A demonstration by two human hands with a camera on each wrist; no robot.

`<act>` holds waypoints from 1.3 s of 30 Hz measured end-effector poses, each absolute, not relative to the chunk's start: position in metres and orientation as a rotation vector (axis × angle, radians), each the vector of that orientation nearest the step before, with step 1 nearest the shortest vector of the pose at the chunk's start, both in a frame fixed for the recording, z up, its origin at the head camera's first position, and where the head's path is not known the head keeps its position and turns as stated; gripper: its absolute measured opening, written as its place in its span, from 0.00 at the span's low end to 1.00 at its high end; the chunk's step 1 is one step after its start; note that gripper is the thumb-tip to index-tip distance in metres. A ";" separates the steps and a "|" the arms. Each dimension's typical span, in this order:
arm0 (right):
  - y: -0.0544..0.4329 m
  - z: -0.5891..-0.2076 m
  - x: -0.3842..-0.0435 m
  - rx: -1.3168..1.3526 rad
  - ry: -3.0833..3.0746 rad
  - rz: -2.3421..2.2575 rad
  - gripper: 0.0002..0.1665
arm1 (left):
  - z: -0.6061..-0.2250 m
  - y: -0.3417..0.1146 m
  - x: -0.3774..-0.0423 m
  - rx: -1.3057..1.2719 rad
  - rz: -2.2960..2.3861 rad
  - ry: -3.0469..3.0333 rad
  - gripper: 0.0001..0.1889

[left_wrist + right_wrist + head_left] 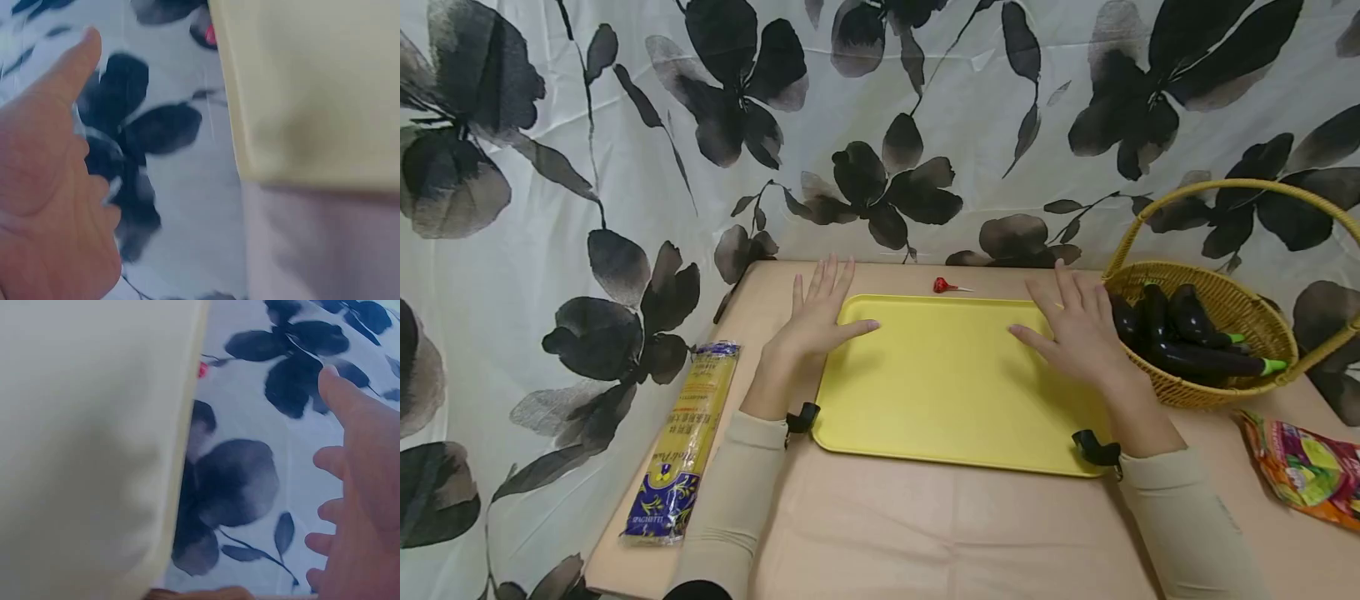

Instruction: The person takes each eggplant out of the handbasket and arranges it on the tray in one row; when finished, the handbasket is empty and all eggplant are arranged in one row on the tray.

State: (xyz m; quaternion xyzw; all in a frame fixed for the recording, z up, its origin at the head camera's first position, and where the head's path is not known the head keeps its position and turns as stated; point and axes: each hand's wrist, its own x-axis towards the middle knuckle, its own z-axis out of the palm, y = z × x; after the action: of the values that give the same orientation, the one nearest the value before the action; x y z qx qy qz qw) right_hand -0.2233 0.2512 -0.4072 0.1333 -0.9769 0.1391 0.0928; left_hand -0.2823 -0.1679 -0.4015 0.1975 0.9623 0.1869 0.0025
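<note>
In the head view my left hand (820,312) is spread over the left edge of a yellow tray (958,383), its fingers straight and holding nothing. My right hand (1078,333) hovers by the tray's right edge, fingers likewise spread. Both cast soft shadows on the tray. A small red-handled tool (946,285) with a thin metal tip lies just behind the tray. The left wrist view shows the left palm (50,200) with thumb extended, apart from the tray's corner; in the right wrist view the right hand (369,487) is also apart from the tray.
To the right stands a wicker basket (1172,396) with a tall handle, holding several dark eggplants (1202,358). A colourful packet (1311,471) lies in front of it. A yellow spaghetti packet (681,446) lies along the table's left edge. Behind the table hangs a floral curtain (985,125).
</note>
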 end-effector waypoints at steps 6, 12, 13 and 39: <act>0.271 -0.388 -0.217 0.302 -2.819 0.527 0.50 | -0.419 -0.205 -0.300 0.607 0.870 2.717 0.62; 0.301 -0.373 -0.212 0.191 -2.753 0.608 0.42 | -0.438 -0.224 -0.304 0.649 0.842 2.545 0.60; 0.307 -0.371 -0.211 0.164 -2.743 0.624 0.41 | -0.440 -0.225 -0.304 0.655 0.834 2.539 0.60; 0.383 -0.384 -0.213 -0.369 -2.934 0.795 0.44 | -0.448 -0.233 -0.305 0.601 0.780 2.528 0.62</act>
State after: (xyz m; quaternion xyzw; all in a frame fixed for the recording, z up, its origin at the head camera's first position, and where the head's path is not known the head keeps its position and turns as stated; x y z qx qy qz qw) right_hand -0.2134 0.3830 -0.3842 -0.1205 -0.9574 0.2595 0.0398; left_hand -0.3049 -0.2333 -0.4476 0.2163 0.9106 0.2808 0.2125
